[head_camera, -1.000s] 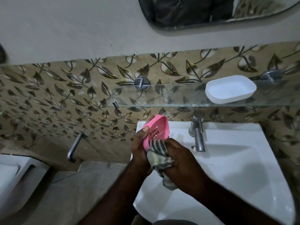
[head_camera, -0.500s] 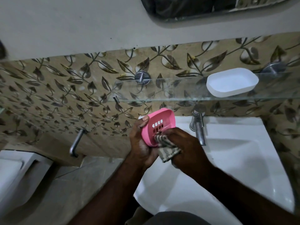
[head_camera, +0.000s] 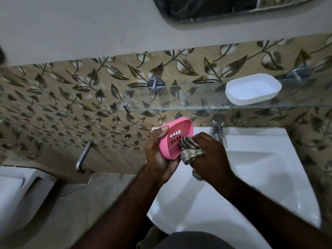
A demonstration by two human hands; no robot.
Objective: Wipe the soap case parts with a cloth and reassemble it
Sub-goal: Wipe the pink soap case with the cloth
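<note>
Single head-worn wide-angle view. Looks forward and steeply down, close over white ceramic washbasin (head_camera: 269, 168), facing leaf-patterned beige tiled wall (head_camera: 71, 105) behind basin. Above basin: clear glass wall shelf (head_camera: 179, 97) mid-frame, dark rounded mirror (head_camera: 206, 8) edge at frame top.

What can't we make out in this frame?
Head view:
- Pink tray: back turned away, near end under the left hand.
- Fingers of the right hand: tips buried in the cloth.
- Mirror: cut off by the top edge.
- Toilet: cut off by the left edge.
</note>
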